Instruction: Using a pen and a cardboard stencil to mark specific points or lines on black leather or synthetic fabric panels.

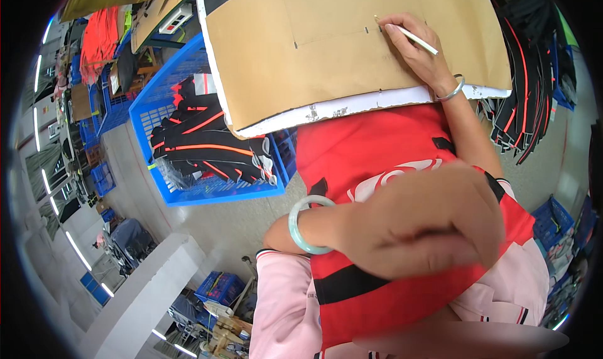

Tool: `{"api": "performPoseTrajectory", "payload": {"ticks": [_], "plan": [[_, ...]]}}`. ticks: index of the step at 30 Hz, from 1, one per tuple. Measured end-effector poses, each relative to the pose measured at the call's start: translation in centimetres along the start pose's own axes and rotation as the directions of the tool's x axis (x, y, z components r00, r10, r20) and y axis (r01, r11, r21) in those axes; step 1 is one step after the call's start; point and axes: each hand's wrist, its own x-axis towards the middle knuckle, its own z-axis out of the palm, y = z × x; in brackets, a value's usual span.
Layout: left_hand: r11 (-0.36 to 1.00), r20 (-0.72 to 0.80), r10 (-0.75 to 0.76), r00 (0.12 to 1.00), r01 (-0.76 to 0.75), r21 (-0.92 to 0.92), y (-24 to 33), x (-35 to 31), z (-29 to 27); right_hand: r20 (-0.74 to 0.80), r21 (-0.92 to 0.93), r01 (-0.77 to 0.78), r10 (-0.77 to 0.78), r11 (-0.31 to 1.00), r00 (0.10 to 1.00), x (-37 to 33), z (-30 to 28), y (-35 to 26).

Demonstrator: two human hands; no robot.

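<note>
My right hand [419, 54], a silver bangle at its wrist, pinches a slim white pen [419, 40] over a sheet of brown paper [276, 76]. The pen's point is close to small dark marks near the paper's middle. Thin lines and corner marks are drawn on the sheet, which covers a white-edged tabletop [358, 111]. My left hand [427, 227] is raised close to the camera, in front of my red apron [370, 145], with a pale green bangle [294, 230] around its wrist. Blur hides how its fingers lie.
Left of the table stands a blue plastic crate [220, 195] of black garments [207, 139] with orange stripes. More striped black pieces [518, 101] hang at the right. Farther left are orange garments [99, 42], a power strip [176, 20] and a pale beam [141, 290].
</note>
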Motion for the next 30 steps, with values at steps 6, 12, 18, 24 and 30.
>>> {"api": "performPoseTrajectory", "payload": {"ticks": [6,12,18,24,30], "plan": [[-0.061,0.011,-0.016,1.0,-0.012,0.998,-1.1,-3.3,-9.8,-0.015,0.088,-0.035,0.036,0.995,0.999,-0.1,-0.2,0.4],[-0.454,-0.311,-0.182,0.933,0.2,0.868,-2.0,-5.8,-15.2,-0.04,0.32,-0.12,0.14,0.94,0.989,-0.2,-2.0,0.7],[-0.407,-0.336,-0.328,0.883,0.189,0.894,-2.1,-6.8,-14.0,-0.335,-0.377,-0.103,-0.032,0.921,0.942,0.0,-9.7,4.7],[-0.459,-0.266,-0.304,0.915,0.105,0.882,-2.7,-7.9,-13.5,-0.356,-0.446,-0.215,0.049,0.869,0.933,-1.4,-12.1,6.5],[-0.46,-0.253,-0.239,0.937,0.12,0.88,-1.7,-4.8,-15.4,-0.531,-0.428,-0.026,-0.228,0.903,0.816,0.8,-17.3,3.1]]}}
